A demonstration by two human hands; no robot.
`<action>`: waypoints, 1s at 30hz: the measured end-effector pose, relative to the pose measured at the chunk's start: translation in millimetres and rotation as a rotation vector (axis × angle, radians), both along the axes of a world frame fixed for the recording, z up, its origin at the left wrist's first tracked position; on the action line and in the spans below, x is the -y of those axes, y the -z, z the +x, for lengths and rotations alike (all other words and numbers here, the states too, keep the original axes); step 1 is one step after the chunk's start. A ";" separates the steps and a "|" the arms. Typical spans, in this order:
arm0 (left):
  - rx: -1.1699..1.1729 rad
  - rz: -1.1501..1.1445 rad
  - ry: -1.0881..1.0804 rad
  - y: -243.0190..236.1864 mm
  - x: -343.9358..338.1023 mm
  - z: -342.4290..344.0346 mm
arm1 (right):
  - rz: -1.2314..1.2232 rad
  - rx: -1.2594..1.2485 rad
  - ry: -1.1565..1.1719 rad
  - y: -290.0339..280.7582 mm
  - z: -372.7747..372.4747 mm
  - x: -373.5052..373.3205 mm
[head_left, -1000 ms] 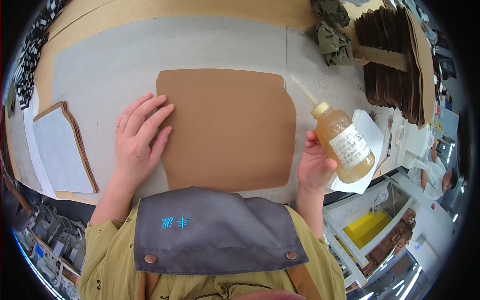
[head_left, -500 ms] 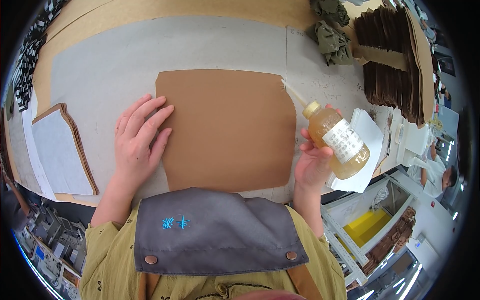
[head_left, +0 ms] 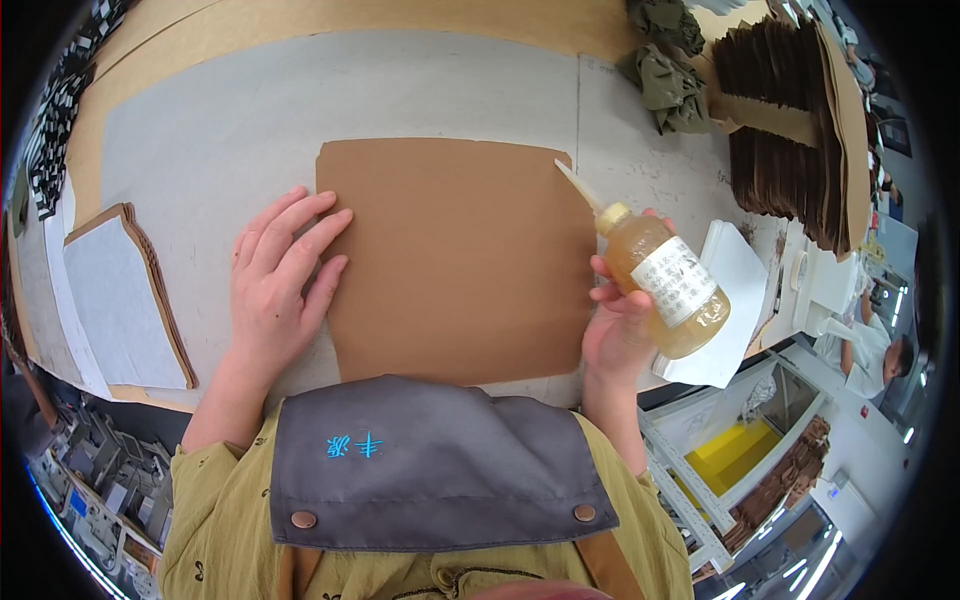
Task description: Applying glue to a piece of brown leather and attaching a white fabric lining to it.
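Note:
A flat brown sheet [head_left: 460, 265], roughly rectangular, lies on the grey table covering [head_left: 220, 120] in front of me. My left hand [head_left: 285, 260] rests open at its left edge, fingertips on the brown surface. In my right hand [head_left: 622, 320] is a squeeze bottle [head_left: 665, 275] of amber liquid with a white label, a yellowish cap and a long pale nozzle. The bottle is tilted, its nozzle tip over the sheet's upper right corner. Whether the tip touches the sheet I cannot tell.
Left of me lies a stack of brown pieces topped by a white sheet [head_left: 125, 300]. At the right are white sheets [head_left: 715, 300] and a tall bundle of dark brown pieces [head_left: 790, 125]. Crumpled olive cloth [head_left: 665, 85] sits at the back. A person [head_left: 868, 340] is off to the right.
My right hand has brought the bottle slightly left, so the nozzle tip is now a little further in over the sheet's corner. My left hand stays in place.

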State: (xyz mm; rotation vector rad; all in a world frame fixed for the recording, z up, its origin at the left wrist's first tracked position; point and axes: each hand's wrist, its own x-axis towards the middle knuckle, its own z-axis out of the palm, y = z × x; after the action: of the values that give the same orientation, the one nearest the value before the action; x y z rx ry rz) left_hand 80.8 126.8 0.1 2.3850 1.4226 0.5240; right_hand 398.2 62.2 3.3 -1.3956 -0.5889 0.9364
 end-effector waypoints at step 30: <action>0.033 0.019 0.004 -2.2 -3.4 -3.2 | -0.059 -0.002 -0.206 0.1 -45.0 -24.6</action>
State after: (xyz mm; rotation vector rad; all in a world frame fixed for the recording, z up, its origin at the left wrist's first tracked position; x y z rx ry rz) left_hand 77.6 130.2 2.3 2.3823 1.4050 0.5761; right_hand 353.2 86.8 3.2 -1.4045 -0.7189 1.1263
